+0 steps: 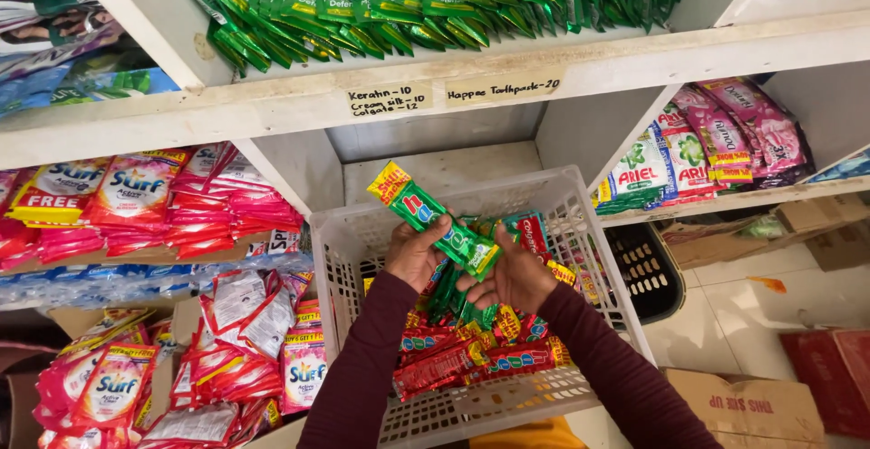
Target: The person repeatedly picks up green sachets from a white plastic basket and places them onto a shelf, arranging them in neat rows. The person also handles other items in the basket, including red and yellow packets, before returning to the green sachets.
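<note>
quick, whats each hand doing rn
Left hand: closed on the green sachet strip.
Right hand: gripping the same strip's lower end, over the white basket.

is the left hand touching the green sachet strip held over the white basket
Touching. The head view shows the left hand with its thumb pressed on the green sachet strip.

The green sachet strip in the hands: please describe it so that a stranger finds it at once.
Find the white slotted basket below the shelves. Above it, the left hand and right hand hold the green strip. Unlike the red packets below, it is raised, with a yellow-red end.
</note>
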